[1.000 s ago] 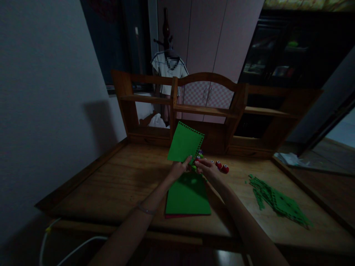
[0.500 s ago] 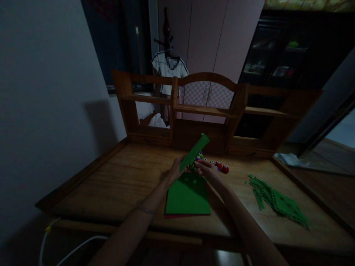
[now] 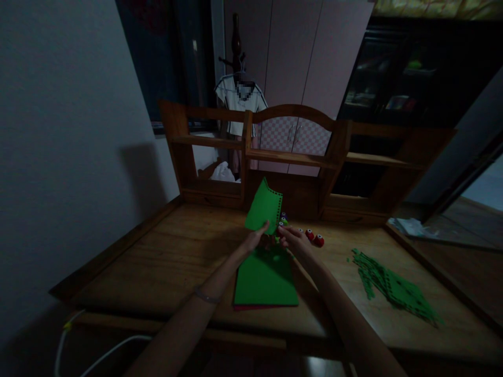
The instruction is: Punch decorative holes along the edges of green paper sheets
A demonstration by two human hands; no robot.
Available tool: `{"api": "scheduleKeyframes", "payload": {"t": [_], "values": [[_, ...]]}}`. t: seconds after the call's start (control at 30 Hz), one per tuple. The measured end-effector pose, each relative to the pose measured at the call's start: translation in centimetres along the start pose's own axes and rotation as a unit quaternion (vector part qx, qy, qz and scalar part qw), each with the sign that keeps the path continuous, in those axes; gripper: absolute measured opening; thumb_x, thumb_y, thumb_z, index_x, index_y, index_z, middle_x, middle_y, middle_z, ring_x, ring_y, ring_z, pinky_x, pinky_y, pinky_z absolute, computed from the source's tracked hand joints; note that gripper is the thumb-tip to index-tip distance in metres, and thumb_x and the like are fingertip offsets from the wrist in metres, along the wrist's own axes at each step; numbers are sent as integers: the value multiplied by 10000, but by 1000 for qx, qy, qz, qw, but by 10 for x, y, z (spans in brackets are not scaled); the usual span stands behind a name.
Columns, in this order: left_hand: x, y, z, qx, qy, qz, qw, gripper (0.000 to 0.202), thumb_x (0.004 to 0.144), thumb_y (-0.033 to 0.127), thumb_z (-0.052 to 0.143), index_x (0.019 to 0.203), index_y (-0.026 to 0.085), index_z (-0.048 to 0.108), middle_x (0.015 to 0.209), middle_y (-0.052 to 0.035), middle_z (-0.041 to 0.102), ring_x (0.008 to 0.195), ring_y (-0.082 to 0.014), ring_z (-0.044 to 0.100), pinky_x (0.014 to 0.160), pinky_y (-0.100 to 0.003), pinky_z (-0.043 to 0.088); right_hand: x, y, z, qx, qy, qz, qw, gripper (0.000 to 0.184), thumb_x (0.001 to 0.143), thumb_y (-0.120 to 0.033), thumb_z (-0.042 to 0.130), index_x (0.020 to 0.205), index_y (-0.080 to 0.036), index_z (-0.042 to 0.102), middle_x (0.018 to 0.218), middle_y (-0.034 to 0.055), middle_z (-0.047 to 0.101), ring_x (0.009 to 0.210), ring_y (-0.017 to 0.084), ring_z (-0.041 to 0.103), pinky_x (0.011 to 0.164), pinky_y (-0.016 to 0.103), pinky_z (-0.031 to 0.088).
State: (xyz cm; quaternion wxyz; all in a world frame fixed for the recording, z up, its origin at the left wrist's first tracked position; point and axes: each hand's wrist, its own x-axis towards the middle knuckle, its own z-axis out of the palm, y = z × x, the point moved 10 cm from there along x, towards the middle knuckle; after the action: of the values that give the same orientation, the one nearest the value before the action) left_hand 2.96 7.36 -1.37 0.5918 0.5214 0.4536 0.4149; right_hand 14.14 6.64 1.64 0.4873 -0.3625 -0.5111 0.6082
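My left hand (image 3: 254, 240) pinches the lower edge of a green paper sheet (image 3: 264, 208) and holds it upright over the desk; a row of small punched holes runs along its right edge. My right hand (image 3: 293, 240) is closed just to the right of it, apparently on a small craft punch that I cannot make out clearly. Below both hands a stack of green paper (image 3: 266, 277) lies flat on the wooden desk (image 3: 165, 262), with a red sheet showing under its front edge.
Small red and coloured craft punches (image 3: 314, 236) sit in a row behind my right hand. A heap of punched green paper strips (image 3: 395, 287) lies at the right of the desk. A wooden shelf hutch (image 3: 298, 157) stands at the back. A white cable (image 3: 98, 345) hangs at the lower left.
The green sheet turned in my left hand: face-on one second ago, edge-on half a second ago, now angled with its punched edge to the right. My right hand stayed put.
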Motion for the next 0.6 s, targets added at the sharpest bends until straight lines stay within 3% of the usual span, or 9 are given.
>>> {"api": "scheduleKeyframes", "payload": {"t": [0.23,0.4,0.6], "values": [[-5,2,-10,13,54,3,998,615,658,698,438,683,119,645,615,-51,616,558,-144,548,595,-266,424,0,1,0,14,-1,2,1000,289,628,-386,699,805,-171,622,659,-7,550,523,80,490,488,212,368],[-5,3,-9,43,49,16,998,651,661,713,406,772,121,653,682,-56,632,610,-162,568,604,-266,413,-1,-1,1,-10,-4,-4,1000,300,624,-406,692,789,-163,635,623,-4,550,515,85,486,481,216,358],[-13,3,-10,152,45,-6,987,688,688,727,319,704,141,678,628,-50,637,634,-182,567,653,-277,391,0,1,0,-34,-2,-12,999,349,605,-399,705,851,-160,645,676,12,581,543,97,510,515,232,378]]}}
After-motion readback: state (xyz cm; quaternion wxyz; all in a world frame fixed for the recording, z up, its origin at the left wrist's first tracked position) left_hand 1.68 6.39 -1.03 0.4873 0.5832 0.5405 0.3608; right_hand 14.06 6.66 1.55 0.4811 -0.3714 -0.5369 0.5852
